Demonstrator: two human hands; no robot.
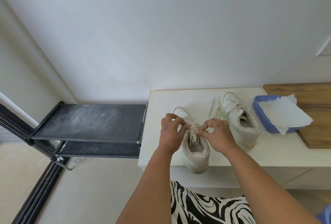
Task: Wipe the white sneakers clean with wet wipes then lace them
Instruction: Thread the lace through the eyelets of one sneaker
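Two hands tie the lace of the nearer white sneaker on a pale desk.

The near sneaker (194, 145) lies lengthwise away from the person, heel overhanging the front edge of the desk (161, 102), toe pointing at the wall. The left hand (171, 130) and right hand (217, 134) meet over its tongue, each pinching a strand of the lace (193, 128) between curled fingers, one to either side of the shoe's long axis. The second sneaker (239, 118) stands just right of the right hand, its lace trailing loose, seemingly untied. Beyond it sits a blue tray (258, 109) holding wipes (283, 114).
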